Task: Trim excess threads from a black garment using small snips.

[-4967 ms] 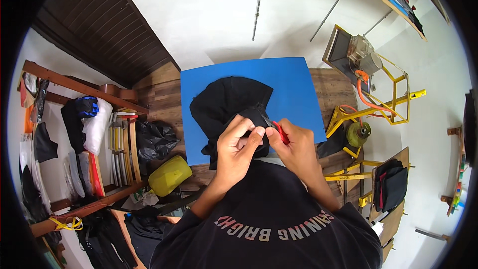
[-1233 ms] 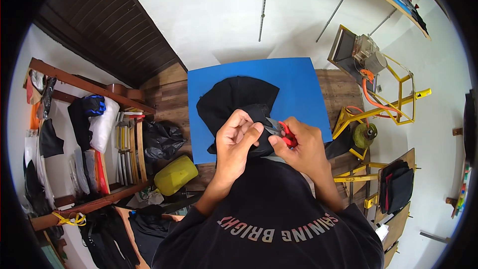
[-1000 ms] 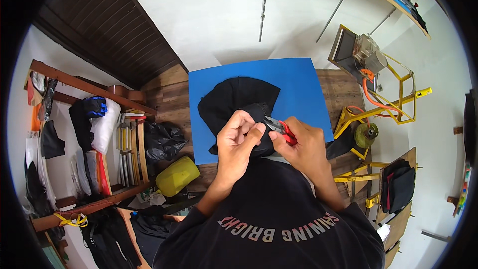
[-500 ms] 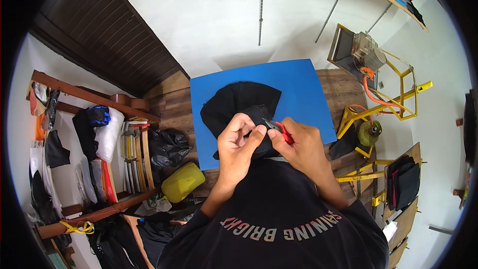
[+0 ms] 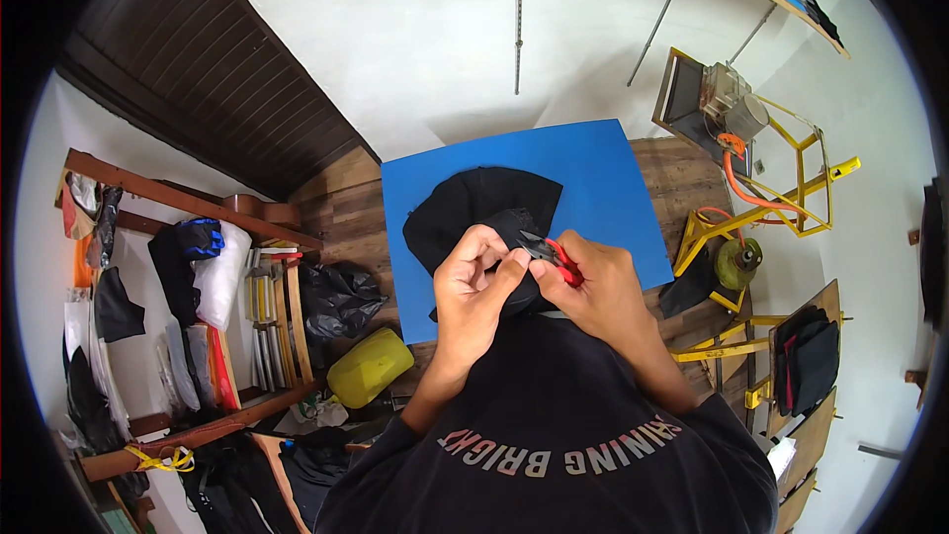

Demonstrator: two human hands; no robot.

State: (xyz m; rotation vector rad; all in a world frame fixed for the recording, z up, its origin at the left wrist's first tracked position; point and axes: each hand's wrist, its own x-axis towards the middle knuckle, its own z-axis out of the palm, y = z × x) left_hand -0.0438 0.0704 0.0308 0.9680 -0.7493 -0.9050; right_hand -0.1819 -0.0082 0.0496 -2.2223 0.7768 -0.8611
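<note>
Pinching raised part of black cloth (image 5: 479,200) in left hand (image 5: 469,287), gripping red-handled snips (image 5: 567,267) in right hand (image 5: 596,284) — holding tips just beside left thumb, close to cloth — over near side of blue tabletop (image 5: 613,188), above remaining cloth bunched there left of centre

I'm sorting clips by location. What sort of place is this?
Probably a small garment workshop: black cloth lies on a blue work surface, a pile of dark cloth sits off to the right, and the right hand holds a red-handled tool.
</note>
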